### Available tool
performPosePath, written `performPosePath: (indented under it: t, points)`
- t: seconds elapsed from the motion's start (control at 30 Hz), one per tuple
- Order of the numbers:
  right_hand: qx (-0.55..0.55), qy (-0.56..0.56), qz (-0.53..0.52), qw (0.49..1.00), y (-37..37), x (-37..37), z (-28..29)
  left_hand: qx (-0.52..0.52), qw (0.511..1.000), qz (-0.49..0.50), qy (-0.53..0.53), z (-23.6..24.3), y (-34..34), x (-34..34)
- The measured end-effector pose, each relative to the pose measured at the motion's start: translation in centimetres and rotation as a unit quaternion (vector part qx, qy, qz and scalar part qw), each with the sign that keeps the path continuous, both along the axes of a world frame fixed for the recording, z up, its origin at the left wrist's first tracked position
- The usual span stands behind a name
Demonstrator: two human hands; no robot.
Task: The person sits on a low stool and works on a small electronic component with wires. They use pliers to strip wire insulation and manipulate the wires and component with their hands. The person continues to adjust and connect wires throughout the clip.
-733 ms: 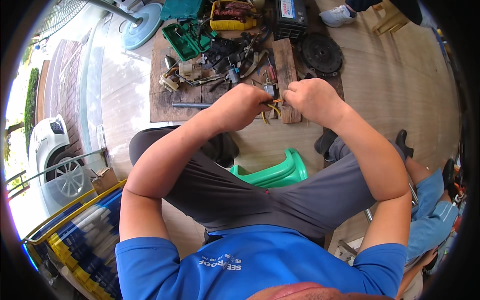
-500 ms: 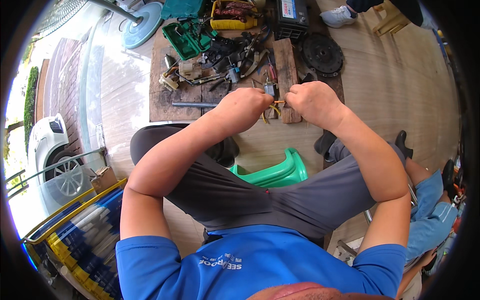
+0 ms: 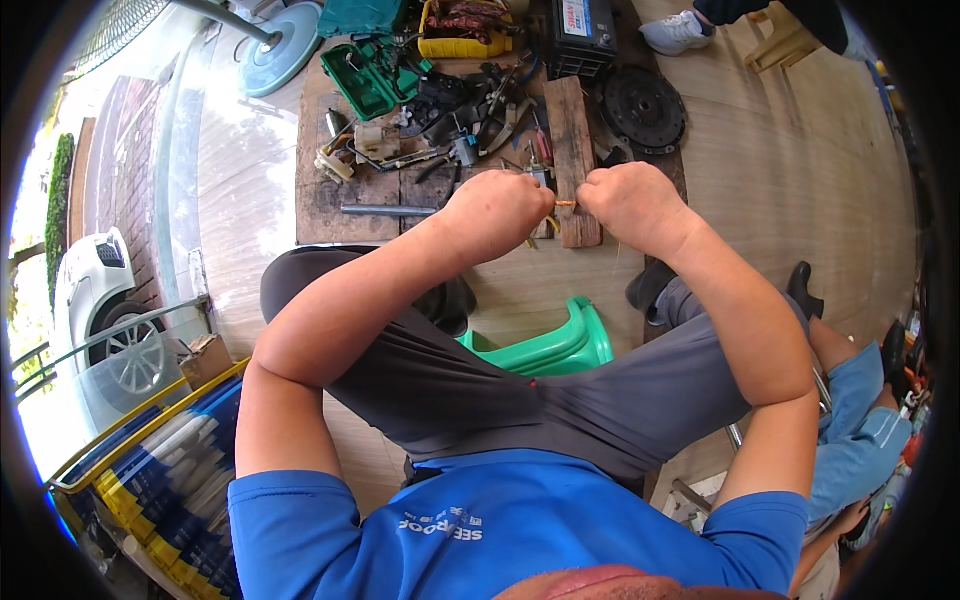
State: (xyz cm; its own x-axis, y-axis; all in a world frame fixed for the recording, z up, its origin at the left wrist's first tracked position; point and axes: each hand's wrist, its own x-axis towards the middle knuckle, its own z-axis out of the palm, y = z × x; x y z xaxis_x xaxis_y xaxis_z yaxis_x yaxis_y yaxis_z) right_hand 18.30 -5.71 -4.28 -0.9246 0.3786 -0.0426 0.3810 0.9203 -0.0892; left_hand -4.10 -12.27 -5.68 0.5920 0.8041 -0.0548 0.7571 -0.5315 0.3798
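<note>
Both my hands are closed and face each other over the near edge of a worn wooden board [image 3: 330, 215]. A short length of wire [image 3: 566, 204], orange-copper and twisted-looking, spans the small gap between them. My left hand [image 3: 497, 210] pinches its left end, and a bit of yellow wire shows below the fingers. At the other end, my right hand [image 3: 632, 205] has its fingertips pressed together on the wire. The fingertips themselves are largely hidden by the backs of the hands. Just beyond them lies a wooden block [image 3: 570, 130].
A metal tube [image 3: 388, 210], tangled black parts [image 3: 440, 105], an opened green case [image 3: 365, 85] and a yellow bin [image 3: 470, 45] cover the board's left. A battery [image 3: 580, 45] and a round black disc [image 3: 643, 110] stand at the far right. Below is a green stool [image 3: 550, 340].
My left hand has shifted slightly up and to the right. The wire between my hands now looks more coppery and twisted, and less yellow wire shows under the left hand.
</note>
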Motion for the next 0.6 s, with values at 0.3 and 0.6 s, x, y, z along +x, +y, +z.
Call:
performPosePath:
  t: [0.3,0.6]
  points:
    - [-0.094,0.059,-0.059,0.992,-0.3,-0.5,0.1,0.023,0.998,0.036,-0.054,0.9,0.1,0.8]
    - [-0.244,0.028,-0.093,0.965,0.0,-0.6,1.1,0.054,0.998,-0.005,-0.028,1.2,0.0,1.1]
